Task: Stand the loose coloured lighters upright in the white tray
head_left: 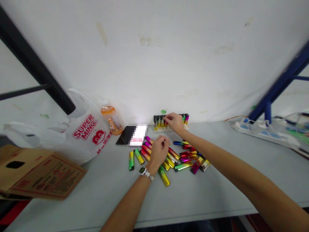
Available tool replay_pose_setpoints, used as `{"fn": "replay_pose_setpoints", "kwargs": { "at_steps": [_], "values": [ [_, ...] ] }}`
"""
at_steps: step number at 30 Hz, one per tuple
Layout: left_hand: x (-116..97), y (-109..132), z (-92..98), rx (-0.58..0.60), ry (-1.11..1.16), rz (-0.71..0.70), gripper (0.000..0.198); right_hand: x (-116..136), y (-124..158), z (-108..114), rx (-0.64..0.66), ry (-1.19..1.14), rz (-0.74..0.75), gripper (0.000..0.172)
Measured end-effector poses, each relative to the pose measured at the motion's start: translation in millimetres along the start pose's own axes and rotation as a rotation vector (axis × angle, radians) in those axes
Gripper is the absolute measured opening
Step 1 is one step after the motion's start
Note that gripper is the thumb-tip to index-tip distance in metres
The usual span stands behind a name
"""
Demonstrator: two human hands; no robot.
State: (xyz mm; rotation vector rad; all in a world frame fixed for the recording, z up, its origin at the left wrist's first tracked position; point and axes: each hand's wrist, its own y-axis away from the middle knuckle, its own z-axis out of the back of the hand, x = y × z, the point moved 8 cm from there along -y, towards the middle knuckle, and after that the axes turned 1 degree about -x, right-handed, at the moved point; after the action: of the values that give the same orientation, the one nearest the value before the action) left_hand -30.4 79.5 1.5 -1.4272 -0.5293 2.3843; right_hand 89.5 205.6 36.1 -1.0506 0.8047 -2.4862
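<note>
Shiny multicoloured lighters stand upright in rows in a pale tray (159, 130) against the wall. My right hand (177, 122) is at this tray, its thumb and fingers pinched on the top of a lighter among the standing ones; the palm hides part of the rows. Below it, my left hand (159, 150) hovers over a loose heap of lighters, fingers curled in. A small dark spot shows between its thumb and fingers, too unclear to name. One yellow-green lighter (164, 176) lies nearest me, and a green-and-yellow lighter (131, 160) lies apart on the left.
A phone (125, 135) with a lit, blurred screen lies left of the heap. Behind it stands an orange drink bottle (111, 119), beside a white plastic bag (79, 141) and a cardboard box (48, 177). A power strip (260, 133) lies at the right on the grey table (217, 196).
</note>
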Motion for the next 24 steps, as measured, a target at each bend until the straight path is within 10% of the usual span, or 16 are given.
{"fn": "replay_pose_setpoints", "kwargs": {
  "at_steps": [13,24],
  "values": [
    [-1.5,1.4,1.0,0.005,-0.008,0.008,0.035,-20.6,-2.6,1.4,0.111,0.029,-0.033,0.021],
    [0.0,1.1,-0.2,0.002,-0.019,0.001,0.035,18.6,-22.0,-17.4,0.463,0.277,0.195,0.025]
  ]
}}
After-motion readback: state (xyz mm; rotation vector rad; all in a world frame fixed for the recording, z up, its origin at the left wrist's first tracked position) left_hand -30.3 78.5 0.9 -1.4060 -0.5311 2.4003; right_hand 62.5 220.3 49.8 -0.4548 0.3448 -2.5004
